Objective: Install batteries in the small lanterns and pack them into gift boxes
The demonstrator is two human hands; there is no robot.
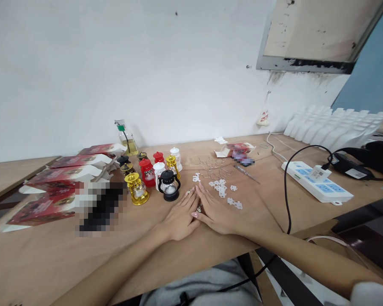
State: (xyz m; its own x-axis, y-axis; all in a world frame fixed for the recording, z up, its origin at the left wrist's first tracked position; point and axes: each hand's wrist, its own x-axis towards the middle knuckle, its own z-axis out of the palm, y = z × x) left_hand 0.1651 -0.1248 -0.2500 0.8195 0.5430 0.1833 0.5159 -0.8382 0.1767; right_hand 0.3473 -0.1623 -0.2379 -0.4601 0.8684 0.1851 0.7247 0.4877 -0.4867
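The pale wall (185,76) rises behind everything, and the brown table (264,204) runs below it, carrying all the goods. The black lantern (169,185) stands near the middle and serves as the reference here. Far to its right is a row of white plastic pieces (335,127), nested closely, likely to save room. Left of the lantern, red boxes (67,177) lie side by side with flaps out, perhaps to be within easy reach. Well to its right lies the white power strip (306,180), with a plug in it.

Just right of and nearer than the lantern, the left hand (183,219) and the right hand (212,208) rest on the table, fingers extended and touching toward the tips. Neither is closed around anything visible; what lies under the palms cannot be told. Between them show small shiny bits (199,207), probably hemmed in so they stay gathered.

Behind and left of the lantern stand a bottle (131,146) and other lanterns (136,189), upright on flat bases and so steady. To its right lie a slim tool (246,173), bent wires (214,168), spread apart perhaps against tangling, and loose white tabs (221,188).
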